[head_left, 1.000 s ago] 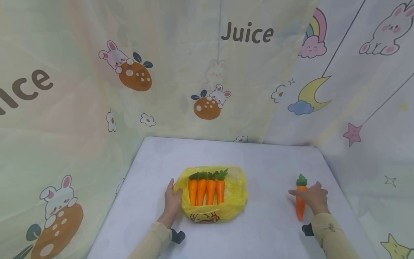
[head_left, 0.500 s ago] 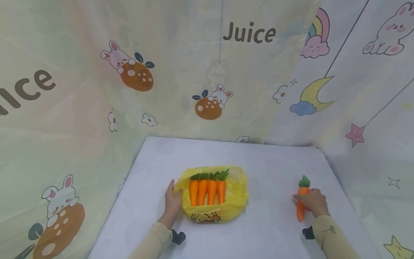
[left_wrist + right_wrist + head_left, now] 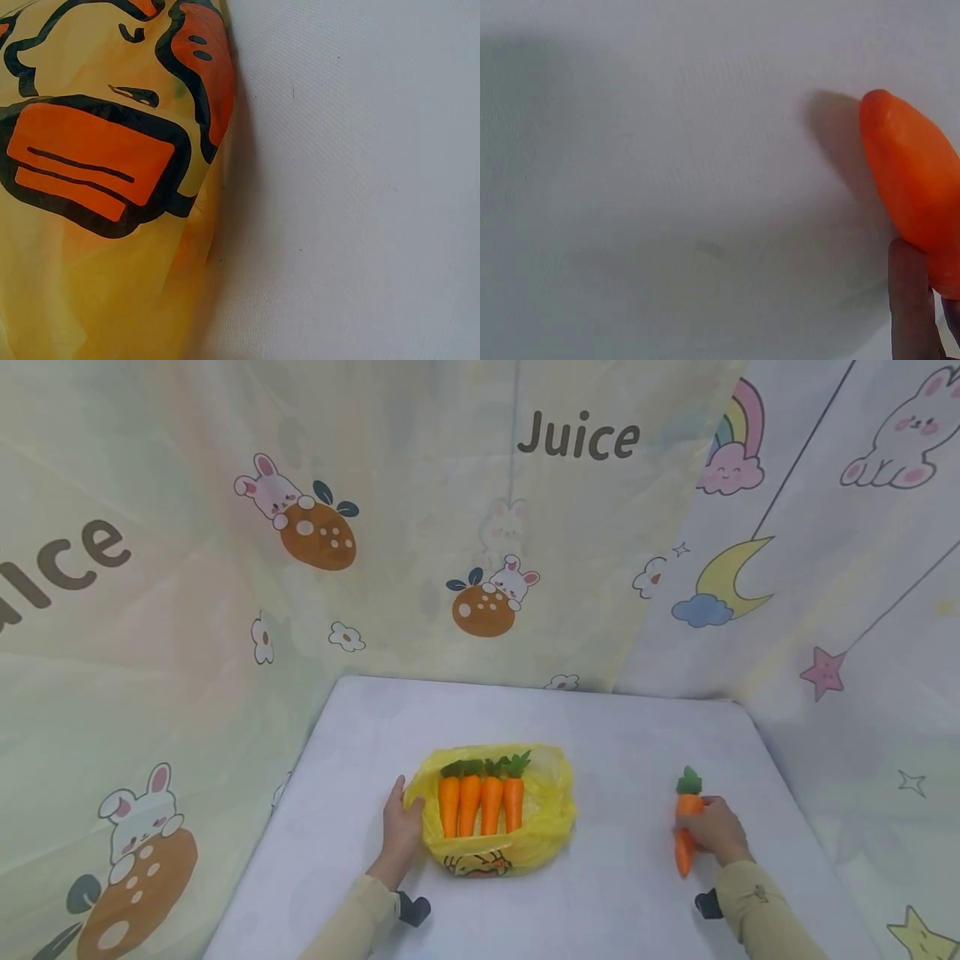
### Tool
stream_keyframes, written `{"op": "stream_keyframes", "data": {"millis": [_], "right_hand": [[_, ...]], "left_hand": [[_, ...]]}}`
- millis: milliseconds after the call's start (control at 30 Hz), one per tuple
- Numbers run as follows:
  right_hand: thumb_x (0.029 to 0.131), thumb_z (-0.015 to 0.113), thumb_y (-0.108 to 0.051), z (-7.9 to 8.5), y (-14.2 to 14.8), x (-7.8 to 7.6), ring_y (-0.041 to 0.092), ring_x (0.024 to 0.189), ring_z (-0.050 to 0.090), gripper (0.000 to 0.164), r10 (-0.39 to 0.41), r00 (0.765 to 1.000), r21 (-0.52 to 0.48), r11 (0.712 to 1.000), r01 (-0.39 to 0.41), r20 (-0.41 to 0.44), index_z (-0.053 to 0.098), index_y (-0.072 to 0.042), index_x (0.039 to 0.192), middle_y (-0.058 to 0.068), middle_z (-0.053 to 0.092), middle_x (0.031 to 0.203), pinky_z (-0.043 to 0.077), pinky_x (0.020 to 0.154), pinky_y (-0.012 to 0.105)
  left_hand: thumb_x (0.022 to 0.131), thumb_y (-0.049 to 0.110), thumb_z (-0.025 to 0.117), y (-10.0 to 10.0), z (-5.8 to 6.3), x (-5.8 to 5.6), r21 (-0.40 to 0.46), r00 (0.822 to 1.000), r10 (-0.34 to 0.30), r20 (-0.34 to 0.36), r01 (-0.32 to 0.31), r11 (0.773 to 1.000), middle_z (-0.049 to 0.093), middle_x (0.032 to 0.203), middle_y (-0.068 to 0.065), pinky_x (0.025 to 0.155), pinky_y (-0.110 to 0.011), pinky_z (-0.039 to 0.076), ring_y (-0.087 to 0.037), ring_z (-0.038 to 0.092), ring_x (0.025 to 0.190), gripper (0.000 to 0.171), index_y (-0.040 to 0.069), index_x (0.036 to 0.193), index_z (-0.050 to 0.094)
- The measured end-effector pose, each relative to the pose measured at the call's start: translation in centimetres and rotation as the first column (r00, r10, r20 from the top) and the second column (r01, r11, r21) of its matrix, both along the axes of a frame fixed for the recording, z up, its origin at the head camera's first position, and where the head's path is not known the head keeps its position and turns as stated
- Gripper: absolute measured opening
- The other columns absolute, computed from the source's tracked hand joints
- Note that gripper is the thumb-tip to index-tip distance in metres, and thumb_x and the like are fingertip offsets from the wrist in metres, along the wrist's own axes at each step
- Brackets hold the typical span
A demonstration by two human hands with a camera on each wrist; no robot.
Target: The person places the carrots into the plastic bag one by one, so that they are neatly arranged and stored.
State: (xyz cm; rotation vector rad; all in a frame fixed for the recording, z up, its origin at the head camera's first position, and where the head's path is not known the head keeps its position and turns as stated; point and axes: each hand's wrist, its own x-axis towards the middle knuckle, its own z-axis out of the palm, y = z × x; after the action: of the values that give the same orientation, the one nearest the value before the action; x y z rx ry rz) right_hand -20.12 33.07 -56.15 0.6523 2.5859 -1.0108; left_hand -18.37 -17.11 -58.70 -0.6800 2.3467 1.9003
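A yellow plastic bag (image 3: 551,839) with a cartoon print lies with its mouth gaping upward, and several orange carrots (image 3: 491,806) with green tops sit side by side in it. My left hand (image 3: 401,831) holds the bag's left edge, thumb over the rim. The printed side of the bag (image 3: 90,165) fills the left of the left wrist view; that hand is hidden there. At the right, a single carrot (image 3: 684,847) is in the grip of my right hand (image 3: 720,831), its leafy top pointing away. In the right wrist view, fingers (image 3: 915,300) press against the carrot (image 3: 915,172), whose tip casts a shadow.
The bag and hands are over a white-covered table (image 3: 622,752). Cloth hangings printed with rabbits (image 3: 483,610) and a moon (image 3: 727,581) close in the back and both sides. Dark wrist devices (image 3: 412,908) show below the sleeves.
My right hand's fingers have closed round the single carrot, which has moved slightly left. The left hand and the bag have stayed in place.
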Motion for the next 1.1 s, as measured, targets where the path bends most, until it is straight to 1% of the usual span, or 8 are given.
{"op": "stream_keyframes", "data": {"millis": [200, 433, 533, 667, 800, 967, 1033, 1100], "right_hand": [[0.09, 0.067, -0.02, -0.8, -1.5, -0.1, 0.045, 0.103, 0.055, 0.078, 0.025, 1.0, -0.154, 0.988, -0.025, 0.001, 0.025, 0.019, 0.143, 0.041, 0.042, 0.129, 0.061, 0.075, 0.042], [0.095, 0.068, -0.026, -0.7, -4.2, -0.6, 0.04, 0.11, 0.06, 0.081, 0.061, 0.998, -0.425, 0.904, -0.05, 0.011, 0.023, 0.013, 0.15, 0.037, 0.042, 0.14, 0.06, 0.086, 0.048], [0.096, 0.067, -0.028, -0.2, -5.2, -1.1, 0.041, 0.117, 0.056, 0.081, 0.053, 0.998, -0.513, 0.858, -0.035, 0.022, 0.023, 0.01, 0.152, 0.034, 0.041, 0.143, 0.058, 0.09, 0.048], [0.099, 0.063, -0.024, 0.8, -6.5, -1.6, 0.047, 0.133, 0.044, 0.079, 0.032, 0.999, -0.642, 0.767, -0.013, 0.019, 0.019, 0.007, 0.156, 0.031, 0.035, 0.151, 0.056, 0.095, 0.049], [0.1, 0.06, -0.024, 2.1, -8.0, -2.0, 0.048, 0.14, 0.034, 0.08, 0.042, 0.999, -0.713, 0.701, -0.017, 0.017, 0.013, 0.006, 0.158, 0.029, 0.028, 0.156, 0.053, 0.099, 0.049], [0.102, 0.059, -0.023, 4.1, -10.1, -2.2, 0.045, 0.139, 0.038, 0.076, 0.073, 0.997, -0.771, 0.635, -0.044, 0.003, 0.016, 0.002, 0.159, 0.026, 0.03, 0.156, 0.053, 0.1, 0.047], [0.102, 0.059, -0.022, 4.9, -11.0, -2.2, 0.042, 0.135, 0.044, 0.073, 0.083, 0.997, -0.802, 0.595, -0.053, -0.004, 0.02, 0.001, 0.159, 0.024, 0.035, 0.153, 0.053, 0.099, 0.046], [0.102, 0.058, -0.021, 5.5, -11.7, -2.2, 0.039, 0.133, 0.047, 0.07, 0.107, 0.994, -0.841, 0.536, -0.071, -0.016, 0.022, 0.0, 0.159, 0.021, 0.04, 0.15, 0.053, 0.1, 0.045]], "left_hand": [[0.104, 0.01, 0.047, 0.0, -0.1, 0.0, 0.009, 1.0, 0.004, -0.004, -0.004, 1.0, 0.015, 0.165, -0.024, 0.12, -0.057, 0.02, -0.042, 0.018, 0.15, 0.066, 0.005, 0.162, 0.015], [0.104, 0.012, 0.047, -0.1, 0.0, -0.1, 0.004, 1.0, 0.003, 0.004, -0.003, 1.0, 0.017, 0.165, -0.024, 0.12, -0.057, 0.021, -0.042, 0.02, 0.149, 0.066, 0.006, 0.162, 0.015], [0.105, 0.012, 0.047, -0.1, 0.1, -0.1, 0.005, 1.0, 0.006, 0.005, -0.006, 1.0, 0.017, 0.164, -0.024, 0.12, -0.057, 0.021, -0.043, 0.02, 0.149, 0.066, 0.006, 0.162, 0.015], [0.105, 0.012, 0.047, 0.0, 0.1, 0.0, 0.007, 1.0, 0.005, 0.008, -0.005, 1.0, 0.017, 0.164, -0.024, 0.12, -0.057, 0.022, -0.043, 0.021, 0.149, 0.066, 0.006, 0.162, 0.015], [0.105, 0.013, 0.047, 0.0, 0.1, 0.0, 0.002, 1.0, 0.001, 0.006, -0.001, 1.0, 0.017, 0.164, -0.024, 0.12, -0.057, 0.022, -0.043, 0.021, 0.149, 0.066, 0.007, 0.162, 0.015], [0.105, 0.012, 0.047, -0.1, 0.0, 0.0, -0.002, 1.0, -0.002, 0.01, 0.002, 1.0, 0.017, 0.165, -0.024, 0.12, -0.057, 0.021, -0.042, 0.02, 0.149, 0.066, 0.006, 0.162, 0.015], [0.105, 0.012, 0.047, -0.1, 0.0, 0.0, -0.002, 1.0, -0.003, 0.009, 0.003, 1.0, 0.017, 0.165, -0.024, 0.12, -0.057, 0.021, -0.042, 0.02, 0.149, 0.066, 0.006, 0.162, 0.015], [0.104, 0.011, 0.047, -0.1, 0.0, 0.0, 0.005, 1.0, -0.004, 0.004, 0.004, 1.0, 0.017, 0.164, -0.024, 0.12, -0.057, 0.021, -0.042, 0.019, 0.15, 0.066, 0.005, 0.162, 0.016]]}}
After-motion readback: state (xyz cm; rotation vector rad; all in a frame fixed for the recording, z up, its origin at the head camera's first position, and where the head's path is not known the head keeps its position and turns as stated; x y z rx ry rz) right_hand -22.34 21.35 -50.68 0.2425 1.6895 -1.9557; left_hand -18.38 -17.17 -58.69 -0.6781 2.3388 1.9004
